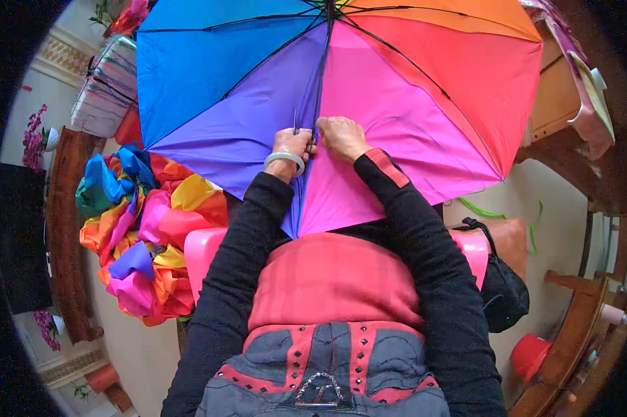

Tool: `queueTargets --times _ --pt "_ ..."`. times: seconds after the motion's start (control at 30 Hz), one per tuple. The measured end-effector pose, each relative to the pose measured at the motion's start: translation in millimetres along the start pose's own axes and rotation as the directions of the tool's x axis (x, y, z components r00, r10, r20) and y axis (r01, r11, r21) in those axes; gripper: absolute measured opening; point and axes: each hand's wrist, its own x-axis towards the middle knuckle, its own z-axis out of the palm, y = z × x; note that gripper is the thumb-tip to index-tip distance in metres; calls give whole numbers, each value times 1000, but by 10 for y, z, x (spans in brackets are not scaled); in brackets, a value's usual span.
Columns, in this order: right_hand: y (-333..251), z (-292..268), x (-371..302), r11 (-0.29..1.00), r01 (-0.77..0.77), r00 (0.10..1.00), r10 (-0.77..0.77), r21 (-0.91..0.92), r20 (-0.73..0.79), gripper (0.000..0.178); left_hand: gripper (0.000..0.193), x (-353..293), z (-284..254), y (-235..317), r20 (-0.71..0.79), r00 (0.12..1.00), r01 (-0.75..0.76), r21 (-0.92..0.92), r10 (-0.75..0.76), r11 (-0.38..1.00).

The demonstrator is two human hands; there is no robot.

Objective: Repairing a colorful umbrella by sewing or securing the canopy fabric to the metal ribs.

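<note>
An open rainbow umbrella spreads in front of me, its inside and dark ribs facing up. My left hand, with a white bangle on its wrist, is closed on a thin pointed metal tool whose tip sticks up; the rest of it is mostly hidden by the fingers. Right beside it, my right hand is closed in a pinch along the seam between the purple and pink panels. A dark rib runs down to both hands. What the right fingertips hold is hidden.
At left lies a heap of crumpled multicoloured cloth. A pink seat shows beside my lap, with a black bag at right. Green strips lie on the floor; a red bucket stands by wooden furniture.
</note>
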Motion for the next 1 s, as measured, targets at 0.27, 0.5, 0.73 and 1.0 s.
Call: queueTargets --times 0.27,0.5,0.73,1.0 --pt "69 228 75 996 26 994 -17 86 -109 17 17 99 -30 -51 60 998 17 -53 -14 998" --pt "131 263 75 987 74 978 -44 140 -203 16 18 70 64 -26 7 1000 21 -132 -20 991" --pt "247 214 83 956 85 993 -57 280 -106 13 19 29 18 -24 -127 987 56 -282 -95 958" --pt "227 197 88 933 56 994 -18 355 -111 13 16 77 -22 -34 -70 995 51 -235 -70 971"
